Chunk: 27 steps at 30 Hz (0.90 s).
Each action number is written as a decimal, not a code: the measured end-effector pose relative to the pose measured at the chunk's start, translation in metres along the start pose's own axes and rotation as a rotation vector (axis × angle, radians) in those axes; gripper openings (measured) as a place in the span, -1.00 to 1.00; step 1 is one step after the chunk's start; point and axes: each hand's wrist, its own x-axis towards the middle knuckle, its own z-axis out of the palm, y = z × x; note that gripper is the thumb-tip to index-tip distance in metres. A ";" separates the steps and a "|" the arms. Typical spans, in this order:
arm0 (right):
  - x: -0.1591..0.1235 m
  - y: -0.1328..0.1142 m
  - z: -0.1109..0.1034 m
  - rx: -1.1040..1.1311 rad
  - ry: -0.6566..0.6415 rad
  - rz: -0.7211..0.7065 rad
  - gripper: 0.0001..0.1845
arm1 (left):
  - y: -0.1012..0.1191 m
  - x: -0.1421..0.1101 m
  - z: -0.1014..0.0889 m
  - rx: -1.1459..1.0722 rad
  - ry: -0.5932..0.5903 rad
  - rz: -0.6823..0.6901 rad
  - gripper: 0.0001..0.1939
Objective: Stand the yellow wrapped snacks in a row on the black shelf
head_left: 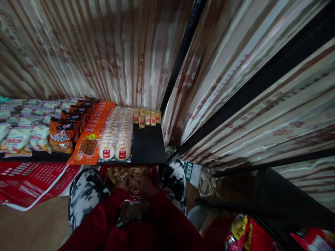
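Both hands are low between my knees, close together over a red basket (155, 171) filled with small yellowish wrapped snacks (117, 173). My left hand (124, 182) is closed, its fingers curled among the snacks. Beside it, my right hand (144, 184) is closed too, fingers bent toward the left one. It is too dark to make out what either hand holds. On the black shelf (148, 148) ahead, a short row of small yellow packs (148, 118) with red labels stands at the back right, of the same colour as the basket's contents.
Left along the shelf lie clear-wrapped round crackers (115, 134), orange snack packets (90, 139), brown-orange bags (61, 136) and pale bags (19, 139). A red basket (34, 181) stands below left. A pleated curtain (112, 52) hangs behind; red packages (248, 233) lie lower right.
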 end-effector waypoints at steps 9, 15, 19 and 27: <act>-0.013 -0.012 -0.022 0.105 0.175 -0.092 -0.69 | 0.004 -0.011 -0.011 0.048 -0.002 0.111 -0.78; -0.017 -0.022 -0.042 0.167 0.262 -0.137 -0.71 | 0.021 -0.018 -0.021 0.069 0.035 0.129 -0.78; -0.016 -0.025 -0.047 0.184 0.339 -0.167 -0.70 | 0.028 -0.022 -0.027 0.017 0.052 0.174 -0.76; -0.018 -0.037 -0.064 0.328 0.350 -0.078 -0.75 | 0.048 -0.026 -0.037 -0.309 0.058 0.192 -0.74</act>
